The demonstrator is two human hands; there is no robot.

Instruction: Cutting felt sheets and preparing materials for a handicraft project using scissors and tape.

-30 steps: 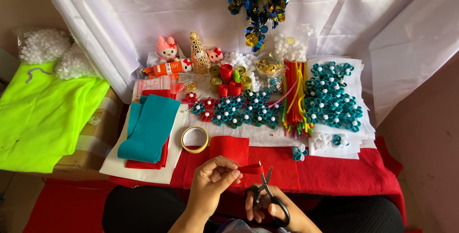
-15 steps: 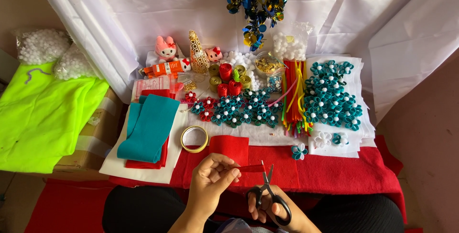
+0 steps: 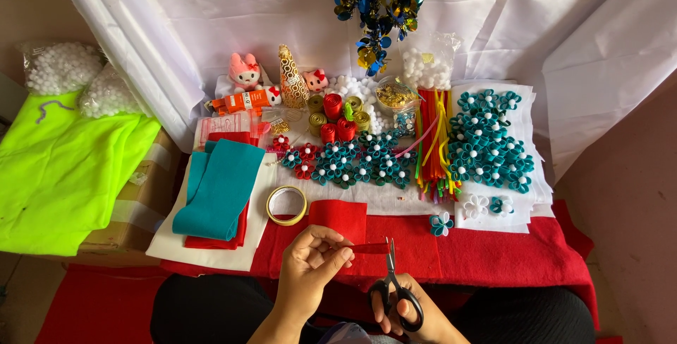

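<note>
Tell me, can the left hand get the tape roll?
Probably yes. The tape roll lies just above the left hand with only bare red felt between, but its fingers now pinch a red strip.

both forearms are bare to the lower frame edge, with no sleeves, rings, watch or bracelets showing on the left hand or the right hand. the fingers carry short, unpainted nails. black clothing covers the lap.
</note>
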